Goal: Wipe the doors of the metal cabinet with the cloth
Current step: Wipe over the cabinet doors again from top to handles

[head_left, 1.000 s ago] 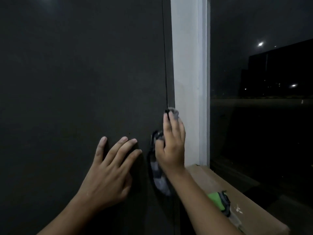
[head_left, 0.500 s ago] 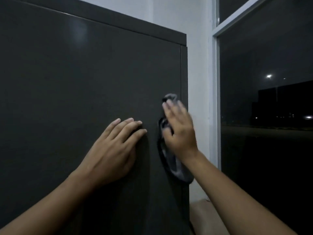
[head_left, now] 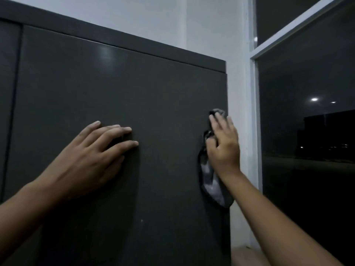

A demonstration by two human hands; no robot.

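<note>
Here the cloth [head_left: 211, 185] lies under the right grip [head_left: 223, 148], against the door [head_left: 153, 112].

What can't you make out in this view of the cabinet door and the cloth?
Cloth: head view, the right hand covers its middle; only the top tip and hanging tail show.
Door under the left hand: hidden by the palm.
Second door: cut off by the left edge.
Cabinet: lower part cut off by the bottom edge.
Dust or smears: too dim to tell.
</note>
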